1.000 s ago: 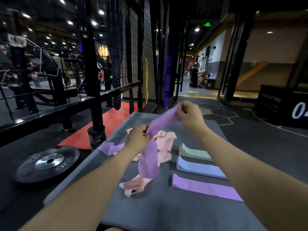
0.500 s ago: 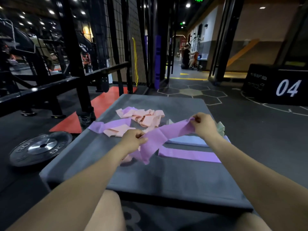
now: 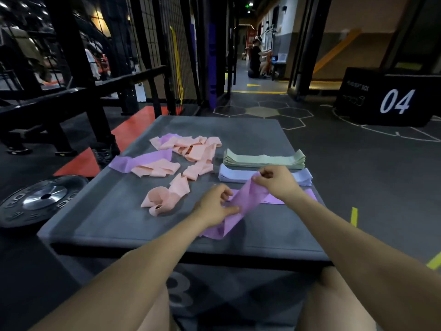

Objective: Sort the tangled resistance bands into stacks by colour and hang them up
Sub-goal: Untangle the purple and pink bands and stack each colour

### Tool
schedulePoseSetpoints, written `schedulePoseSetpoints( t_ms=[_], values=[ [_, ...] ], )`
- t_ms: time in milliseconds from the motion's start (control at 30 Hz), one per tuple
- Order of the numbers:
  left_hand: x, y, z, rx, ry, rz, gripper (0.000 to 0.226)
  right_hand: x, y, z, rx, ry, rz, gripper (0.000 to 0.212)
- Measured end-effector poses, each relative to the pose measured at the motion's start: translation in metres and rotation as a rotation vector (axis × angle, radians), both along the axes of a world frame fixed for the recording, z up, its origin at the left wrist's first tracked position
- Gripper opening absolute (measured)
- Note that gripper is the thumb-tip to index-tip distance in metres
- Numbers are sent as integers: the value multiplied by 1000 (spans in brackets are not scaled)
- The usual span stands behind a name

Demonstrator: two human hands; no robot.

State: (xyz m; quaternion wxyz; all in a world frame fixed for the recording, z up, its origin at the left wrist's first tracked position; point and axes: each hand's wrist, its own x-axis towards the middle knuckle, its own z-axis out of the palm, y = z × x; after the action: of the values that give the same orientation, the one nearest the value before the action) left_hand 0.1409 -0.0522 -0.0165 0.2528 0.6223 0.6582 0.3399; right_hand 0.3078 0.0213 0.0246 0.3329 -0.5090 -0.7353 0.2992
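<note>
Purple band (image 3: 243,204) is pinched at its upper end by the right hand (image 3: 274,182) and gripped lower down by the left hand (image 3: 214,206), above the grey desk (image 3: 114,225) beside the purple stack (image 3: 272,199).

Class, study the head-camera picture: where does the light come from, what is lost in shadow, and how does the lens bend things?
Head view: small ceiling spots, the rack area at left nearly black; the purple band held by the left hand and right hand stays evenly lit; glare on the weight plate hub; wide-angle lens bows the grey platform edges; distant figures soft.
</note>
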Motion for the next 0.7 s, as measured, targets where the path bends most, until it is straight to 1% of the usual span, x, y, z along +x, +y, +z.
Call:
schedulePoseSetpoints(
  t_ms=[67,133,167,267,367,433,500,600,700],
  values=[
    [12,2,1,-24,-10,24,37,-1,-1,7,-12,83,43,27],
    [19,4,3,-39,32,81,36,-2,-1,14,-19,131,71,29],
    [20,6,4,-34,55,103,32,-2,-2,17,-22,138,78,28],
    [20,8,8,30,67,140,11,1,-1,22,-19,142,88,22],
    [7,9,12,67,114,142,10,7,4,22,-7,123,67,18],
    [-4,8,17,63,110,116,11,10,7,22,-12,132,30,18],
    [-17,7,23,47,36,73,16,13,10,22,-25,176,-5,18],
    [-29,3,33,8,-122,29,12,11,12,24,-34,188,-11,17],
    [-37,3,38,20,-192,26,18,7,12,27,-41,177,10,14]
  ],
)
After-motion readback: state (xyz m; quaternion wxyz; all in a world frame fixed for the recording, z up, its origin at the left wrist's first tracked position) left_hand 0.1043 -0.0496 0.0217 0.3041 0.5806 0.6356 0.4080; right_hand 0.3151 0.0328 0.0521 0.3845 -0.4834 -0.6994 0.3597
